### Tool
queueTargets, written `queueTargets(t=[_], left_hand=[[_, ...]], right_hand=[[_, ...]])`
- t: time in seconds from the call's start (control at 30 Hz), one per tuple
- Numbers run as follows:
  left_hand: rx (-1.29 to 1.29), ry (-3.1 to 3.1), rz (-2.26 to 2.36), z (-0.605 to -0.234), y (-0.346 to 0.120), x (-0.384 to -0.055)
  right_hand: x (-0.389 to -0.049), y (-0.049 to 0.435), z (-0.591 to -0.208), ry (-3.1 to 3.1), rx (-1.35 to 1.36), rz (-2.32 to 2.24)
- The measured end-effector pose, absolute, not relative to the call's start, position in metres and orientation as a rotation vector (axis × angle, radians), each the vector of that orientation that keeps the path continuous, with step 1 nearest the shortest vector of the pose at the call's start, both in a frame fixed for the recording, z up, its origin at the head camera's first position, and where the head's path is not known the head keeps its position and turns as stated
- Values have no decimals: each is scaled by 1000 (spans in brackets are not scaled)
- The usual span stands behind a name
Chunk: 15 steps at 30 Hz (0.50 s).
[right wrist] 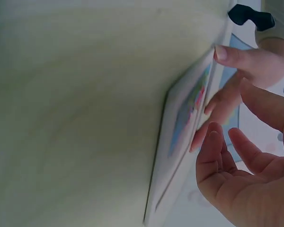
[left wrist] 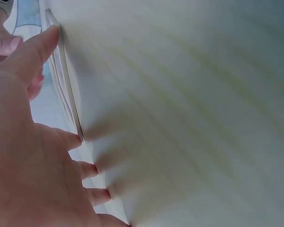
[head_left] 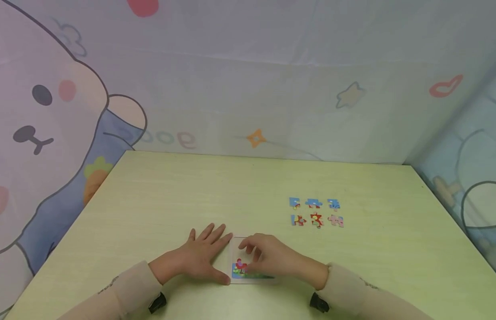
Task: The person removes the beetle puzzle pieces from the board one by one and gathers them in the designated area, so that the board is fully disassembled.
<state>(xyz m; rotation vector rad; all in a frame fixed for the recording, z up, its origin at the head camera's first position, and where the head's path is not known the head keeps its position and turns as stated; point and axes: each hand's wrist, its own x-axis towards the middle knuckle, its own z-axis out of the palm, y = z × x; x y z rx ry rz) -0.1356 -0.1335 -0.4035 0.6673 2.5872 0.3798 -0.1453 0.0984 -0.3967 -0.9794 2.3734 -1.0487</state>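
Observation:
A shallow jigsaw puzzle tray [head_left: 236,249] lies flat near the front of the table. Along its lower part runs a colourful picture strip [head_left: 240,268] with a red flower on blue and green. My left hand [head_left: 197,258] is spread on the table, thumb and index fingertip at the tray's left edge; the left wrist view also shows the thumb [left wrist: 40,45] touching that edge. Over the tray's right half hovers my right hand [head_left: 269,255], covering part of the picture. In the right wrist view its fingers [right wrist: 210,161] are loosely bent, apart from the thumb, with nothing between them.
Several loose jigsaw pieces [head_left: 313,203] lie in two rows behind and right of the tray, blue ones at the back, red and pink [head_left: 336,221] ones in front. A printed cloth [head_left: 248,89] hangs behind the pale table [head_left: 183,191].

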Motion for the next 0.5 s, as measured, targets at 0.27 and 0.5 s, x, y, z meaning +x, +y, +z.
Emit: queueTargets(t=[0.27,0.5], left_hand=[[678,2579,398,-404,-135,-137],[685,2591,391,-406,-135,-137]], right_hand=[[-141,88,-406,2378,-952,-953],[-139,82,-405,2425,-968,-872]])
